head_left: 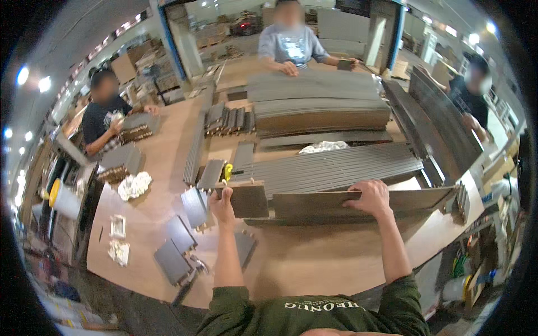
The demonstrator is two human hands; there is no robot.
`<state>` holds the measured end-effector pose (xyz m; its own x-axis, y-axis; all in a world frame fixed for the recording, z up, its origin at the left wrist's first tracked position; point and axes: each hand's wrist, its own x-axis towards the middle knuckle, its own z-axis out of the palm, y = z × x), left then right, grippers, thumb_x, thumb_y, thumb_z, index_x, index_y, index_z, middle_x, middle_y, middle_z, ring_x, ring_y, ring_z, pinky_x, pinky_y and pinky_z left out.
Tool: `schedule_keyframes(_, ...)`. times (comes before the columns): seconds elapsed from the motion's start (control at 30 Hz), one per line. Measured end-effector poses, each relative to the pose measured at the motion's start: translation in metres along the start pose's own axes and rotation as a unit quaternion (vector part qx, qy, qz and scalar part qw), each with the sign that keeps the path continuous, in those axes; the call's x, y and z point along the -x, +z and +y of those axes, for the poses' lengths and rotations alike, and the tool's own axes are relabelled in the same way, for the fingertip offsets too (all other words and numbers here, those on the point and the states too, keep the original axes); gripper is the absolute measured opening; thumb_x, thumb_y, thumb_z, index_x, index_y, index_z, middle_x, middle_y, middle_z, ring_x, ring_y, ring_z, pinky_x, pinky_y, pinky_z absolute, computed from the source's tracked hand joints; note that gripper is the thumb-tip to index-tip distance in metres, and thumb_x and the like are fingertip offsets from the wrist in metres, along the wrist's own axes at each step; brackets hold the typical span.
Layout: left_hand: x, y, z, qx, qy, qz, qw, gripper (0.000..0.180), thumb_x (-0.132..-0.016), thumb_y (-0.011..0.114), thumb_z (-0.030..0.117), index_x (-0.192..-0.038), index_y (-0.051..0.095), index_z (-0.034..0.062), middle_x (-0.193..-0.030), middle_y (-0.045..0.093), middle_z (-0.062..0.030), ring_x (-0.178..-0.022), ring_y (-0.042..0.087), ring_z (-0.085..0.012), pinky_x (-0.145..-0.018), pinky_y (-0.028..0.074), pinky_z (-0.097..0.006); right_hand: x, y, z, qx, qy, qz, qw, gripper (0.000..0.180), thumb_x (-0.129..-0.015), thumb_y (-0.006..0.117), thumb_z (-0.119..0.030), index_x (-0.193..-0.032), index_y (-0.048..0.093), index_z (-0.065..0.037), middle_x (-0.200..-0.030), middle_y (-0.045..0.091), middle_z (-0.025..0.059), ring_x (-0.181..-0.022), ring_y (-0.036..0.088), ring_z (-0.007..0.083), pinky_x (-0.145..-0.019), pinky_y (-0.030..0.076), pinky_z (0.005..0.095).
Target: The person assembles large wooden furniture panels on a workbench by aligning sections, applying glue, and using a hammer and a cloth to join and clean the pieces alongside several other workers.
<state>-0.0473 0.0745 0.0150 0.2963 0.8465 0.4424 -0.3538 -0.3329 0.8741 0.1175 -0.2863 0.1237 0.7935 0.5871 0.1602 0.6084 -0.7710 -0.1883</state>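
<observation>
A small grey panel (pixel 250 201) stands on edge in front of me, with pale dowels poking from its upper edge. My left hand (pixel 223 207) grips its left end, thumb up. To its right a long grey board (pixel 314 206) also stands on edge. My right hand (pixel 371 197) closes over that board's top edge, fingers behind. A narrow gap seems to lie between panel and board; contact lower down I cannot tell. Beyond them lie long grey slats (pixel 336 168) side by side. A yellow-handled tool (pixel 228 172) rests near my left hand.
Small dowelled panels (pixel 174 261) lie left of my forearm on the wooden table (pixel 302 257). A tall stack of grey boards (pixel 322 115) stands at the far middle. White cloths (pixel 134 186) lie on the left. Three people work around the table, one holding a long panel at right.
</observation>
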Motion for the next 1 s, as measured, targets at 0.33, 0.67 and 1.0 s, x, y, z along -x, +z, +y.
schedule_keyframes(0.33,0.005,0.012,-0.007,0.059,-0.051,-0.055,0.995,0.055,-0.081,0.066,0.055,-0.069,0.057,0.0019,-0.066,0.053,0.0026,-0.066,0.046,-0.0094,-0.061,0.038,-0.028,0.002,-0.003,0.0,0.001,0.005,0.01,1.0,0.042,-0.054,0.082,-0.046,-0.086,0.073,-0.019,-0.082,0.069,0.0039,-0.086,0.064,0.0236,-0.085,0.047,0.0361)
schedule_keyframes(0.67,0.0,0.007,-0.023,0.031,-0.019,-0.052,0.998,0.053,-0.084,0.064,0.053,-0.066,0.049,0.0052,-0.066,0.046,0.0043,-0.065,0.039,-0.0083,-0.061,0.032,-0.026,0.001,0.001,0.007,-0.012,-0.031,0.04,0.999,0.042,-0.054,0.081,-0.046,-0.086,0.073,-0.019,-0.078,0.069,0.0051,-0.084,0.065,0.024,-0.084,0.047,0.0362)
schedule_keyframes(1.0,-0.001,0.024,0.012,0.074,0.001,-0.086,0.993,0.05,-0.085,0.065,0.05,-0.065,0.046,0.0073,-0.065,0.044,0.0051,-0.065,0.038,-0.0069,-0.059,0.032,-0.026,0.001,0.001,0.007,-0.014,-0.014,0.03,0.999,0.042,-0.055,0.081,-0.047,-0.087,0.073,-0.02,-0.08,0.069,0.0048,-0.084,0.065,0.0244,-0.084,0.047,0.0357)
